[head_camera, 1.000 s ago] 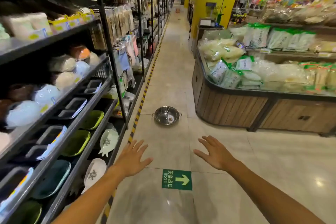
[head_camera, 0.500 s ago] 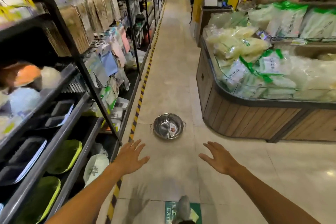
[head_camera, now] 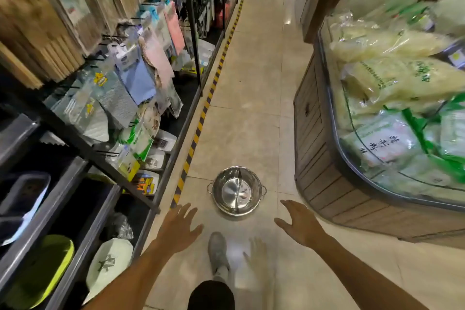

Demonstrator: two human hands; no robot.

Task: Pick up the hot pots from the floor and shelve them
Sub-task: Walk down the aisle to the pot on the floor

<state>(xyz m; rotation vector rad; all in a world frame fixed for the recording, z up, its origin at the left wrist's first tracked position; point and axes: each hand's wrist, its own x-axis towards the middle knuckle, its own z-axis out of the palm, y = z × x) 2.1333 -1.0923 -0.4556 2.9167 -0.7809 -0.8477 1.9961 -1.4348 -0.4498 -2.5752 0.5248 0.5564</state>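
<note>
Our left hand [head_camera: 177,230] and right hand [head_camera: 299,225] reach forward with fingers spread and empty, and between and just beyond them the divided steel hot pot [head_camera: 236,191] sits on the tiled floor [head_camera: 241,121], the black shelving [head_camera: 83,184] off our left hand, the wooden display counter [head_camera: 324,163] off our right.

We've got a beige tiled floor [head_camera: 251,88] running down the aisle, with a yellow-black hazard stripe [head_camera: 200,124] along the shelf side. Sitting right on the tiles is a steel hot pot [head_camera: 236,190] with a divider, and one grey shoe [head_camera: 218,251] near it.
</note>
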